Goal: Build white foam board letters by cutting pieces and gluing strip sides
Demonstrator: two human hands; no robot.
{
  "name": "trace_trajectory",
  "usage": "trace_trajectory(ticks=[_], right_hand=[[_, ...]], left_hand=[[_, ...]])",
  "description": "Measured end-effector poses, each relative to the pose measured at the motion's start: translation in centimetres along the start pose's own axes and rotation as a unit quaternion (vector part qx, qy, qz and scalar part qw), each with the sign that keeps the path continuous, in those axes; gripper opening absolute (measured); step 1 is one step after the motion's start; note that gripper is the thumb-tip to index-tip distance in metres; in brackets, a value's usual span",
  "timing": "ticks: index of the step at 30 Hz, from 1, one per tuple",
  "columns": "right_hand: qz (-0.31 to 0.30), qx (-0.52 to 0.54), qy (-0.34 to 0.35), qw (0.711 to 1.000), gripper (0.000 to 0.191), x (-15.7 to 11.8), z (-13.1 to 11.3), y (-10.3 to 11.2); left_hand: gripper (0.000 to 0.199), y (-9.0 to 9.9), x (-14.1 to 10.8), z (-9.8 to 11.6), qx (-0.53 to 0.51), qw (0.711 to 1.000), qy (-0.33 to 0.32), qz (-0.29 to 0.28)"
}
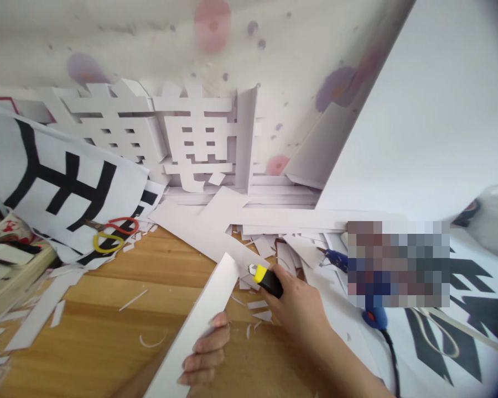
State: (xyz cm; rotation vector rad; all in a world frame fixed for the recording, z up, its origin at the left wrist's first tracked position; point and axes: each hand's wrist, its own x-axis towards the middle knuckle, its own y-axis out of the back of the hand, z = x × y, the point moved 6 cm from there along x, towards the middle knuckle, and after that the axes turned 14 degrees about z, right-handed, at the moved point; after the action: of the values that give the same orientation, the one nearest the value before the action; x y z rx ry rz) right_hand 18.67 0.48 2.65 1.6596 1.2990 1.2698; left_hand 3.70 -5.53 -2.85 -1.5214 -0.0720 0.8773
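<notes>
My left hand grips a long white foam-board strip, its fingers wrapped over the right edge and the strip tilted up from the lower edge of view. In my right hand is a black and yellow utility knife, closed in the fingers. The knife's tip points left, close to the upper end of the strip; I cannot tell whether it touches. Behind the knife lie white board pieces and small offcuts. My right thumb and palm side are partly hidden.
Scissors with red and yellow handles lie at left on printed sheets. A blue glue gun with a black cord is at right. Cut-out white characters lean at the back. A large white board stands at right. Scraps litter the wooden table.
</notes>
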Motion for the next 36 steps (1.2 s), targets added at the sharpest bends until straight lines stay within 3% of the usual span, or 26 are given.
trace_trajectory(ticks=[6,12,16,19,25,32,36], right_hand=[[-0.009,-0.022,0.011,1.0,0.01,-0.1,-0.2,-0.3],[0.007,-0.03,0.029,0.999,0.012,-0.3,-0.3,-0.4],[0.03,-0.024,0.054,0.998,0.011,-0.4,-0.5,-0.6],[0.033,-0.022,0.071,0.997,0.011,-0.6,-0.8,-0.7],[0.006,-0.015,0.066,0.998,0.014,-0.9,-1.0,-1.1],[-0.027,-0.005,0.058,0.998,0.016,-1.1,-1.2,-1.7],[-0.025,0.024,0.061,0.998,0.018,-1.2,-1.5,-1.6]], left_hand=[[0.018,1.1,0.1,0.6,0.012,0.995,-0.075,0.061],[0.014,0.2,-0.1,2.2,-0.046,0.995,-0.089,-0.001],[0.039,-1.0,-0.6,3.6,-0.023,0.994,-0.086,-0.059],[0.042,-1.5,-0.8,4.3,0.006,0.992,-0.101,-0.074],[0.042,-1.2,-0.5,5.0,0.061,0.992,-0.097,-0.049],[0.044,-0.8,-0.1,6.1,0.037,0.991,-0.123,-0.038],[0.044,-0.4,0.4,6.7,0.054,0.986,-0.155,0.005]])
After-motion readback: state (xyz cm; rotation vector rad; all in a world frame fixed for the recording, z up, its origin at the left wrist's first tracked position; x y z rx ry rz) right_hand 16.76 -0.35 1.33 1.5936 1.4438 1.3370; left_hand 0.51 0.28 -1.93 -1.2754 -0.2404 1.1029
